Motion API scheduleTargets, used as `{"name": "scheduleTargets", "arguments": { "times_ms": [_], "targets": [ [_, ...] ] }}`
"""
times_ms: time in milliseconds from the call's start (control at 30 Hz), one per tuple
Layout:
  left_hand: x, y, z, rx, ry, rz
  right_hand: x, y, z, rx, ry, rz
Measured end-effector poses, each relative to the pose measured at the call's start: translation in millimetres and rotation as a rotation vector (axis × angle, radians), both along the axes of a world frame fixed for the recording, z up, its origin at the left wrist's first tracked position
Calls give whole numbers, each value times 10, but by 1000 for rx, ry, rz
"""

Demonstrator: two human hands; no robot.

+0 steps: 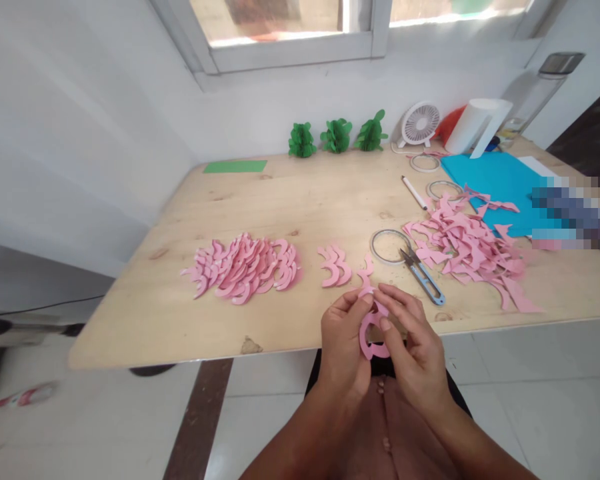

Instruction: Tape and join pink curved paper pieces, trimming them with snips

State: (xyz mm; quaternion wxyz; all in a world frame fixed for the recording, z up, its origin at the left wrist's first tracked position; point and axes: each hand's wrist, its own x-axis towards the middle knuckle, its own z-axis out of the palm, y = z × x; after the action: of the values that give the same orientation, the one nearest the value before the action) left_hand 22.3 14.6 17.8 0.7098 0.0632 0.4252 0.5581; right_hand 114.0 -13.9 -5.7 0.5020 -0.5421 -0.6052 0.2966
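Between my hands, at the table's front edge, is a curved pink paper cutout (365, 333). My left hand (347, 333) pinches its upper part between thumb and fingers. My right hand (413, 340) also grips the paper from the other side, thumb and fingers closed on it. Just beyond my fingertips lies a loose wavy pink paper piece (365, 269). A small stack of pink cutouts (336, 265) rests to the left of it. Farther left sits a big heap of similar pink cutouts (247, 267). Blue-handled thread snips (425, 280) lie right of my hands, blades touching a tape roll (390, 247).
Pink paper scraps (465, 240) are piled at the right, partly over blue sheets (510, 193). A white marker (414, 192) lies behind them. Along the wall stand several green paper trees (337, 137), a small white fan (420, 124) and a paper roll (473, 127). A green strip (235, 167) lies back left.
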Motion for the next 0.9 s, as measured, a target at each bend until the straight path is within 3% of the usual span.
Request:
{"name": "scheduleTargets", "arguments": {
  "times_ms": [133, 267, 367, 533, 767, 900],
  "targets": [
    [-1, 0, -8, 14, 21, -6, 22, 1, -42, 235, -316, -39],
    [-15, 0, -17, 8, 50, 12, 75, 14, -41, 316, -404, -84],
    [-29, -5, -31, 36, 93, 2, 140, 45, -22, 227, -285, -111],
    [-21, -24, -48, 124, 219, -54, 197, 151, 63, -69, 51, -41],
    [3, -65, -40, 233, 343, -76, 155, 221, 142, -219, 90, -42],
    [-36, -73, -53, 210, 274, -114, 186, 230, 98, -281, 199, -17]
  ]
}}
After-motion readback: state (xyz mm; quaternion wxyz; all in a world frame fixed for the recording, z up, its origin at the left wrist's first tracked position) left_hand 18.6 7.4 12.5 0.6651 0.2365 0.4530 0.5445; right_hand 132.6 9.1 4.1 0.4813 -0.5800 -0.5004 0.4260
